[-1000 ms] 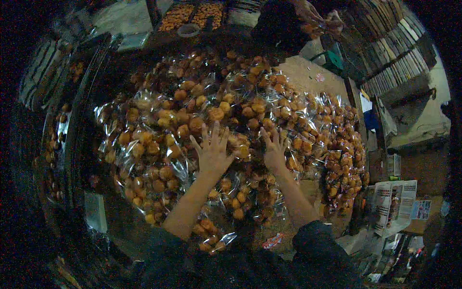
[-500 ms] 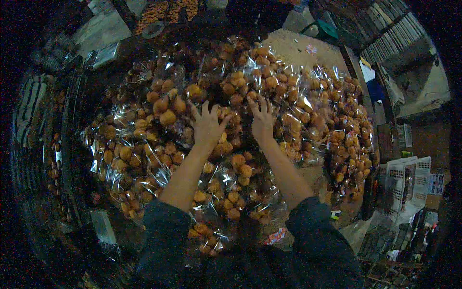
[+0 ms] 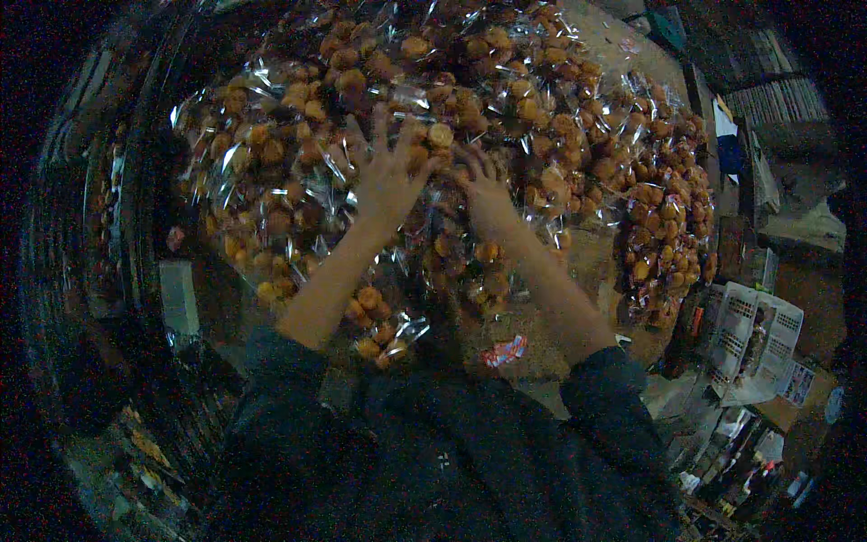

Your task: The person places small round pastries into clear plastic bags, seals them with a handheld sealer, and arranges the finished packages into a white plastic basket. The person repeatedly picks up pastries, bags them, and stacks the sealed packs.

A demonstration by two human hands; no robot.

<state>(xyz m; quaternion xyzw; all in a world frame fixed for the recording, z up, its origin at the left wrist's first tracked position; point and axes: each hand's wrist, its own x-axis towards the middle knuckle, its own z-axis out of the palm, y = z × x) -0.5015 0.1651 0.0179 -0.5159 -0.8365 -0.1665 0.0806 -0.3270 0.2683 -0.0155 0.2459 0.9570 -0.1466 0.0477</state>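
A large heap of clear plastic bags (image 3: 271, 194) filled with small round golden-brown baked goods spreads before me. My left hand (image 3: 390, 185) lies over bags in the middle of the heap, palm down and fingers spread wide. Just to its right, my right hand (image 3: 488, 191) rests against the bags, its fingers apart and a little bent. Between the two hands shows one paler round piece (image 3: 440, 135) under plastic. Neither hand visibly grips a bag. A smaller bag (image 3: 384, 330) of the same pieces sits at the near edge of the heap, close to my body.
The heap lies on a brown surface (image 3: 578, 271), with a red and white wrapper (image 3: 504, 351) near me. White perforated crates (image 3: 754, 334) stand at the right. Dark stacked racks or trays (image 3: 108, 208) line the left. A green object (image 3: 666, 32) is at the far right.
The whole scene has shifted upward in the picture. Bags under and near my hands have moved, and my right hand's fingers are more bent than before. My left hand stays spread.
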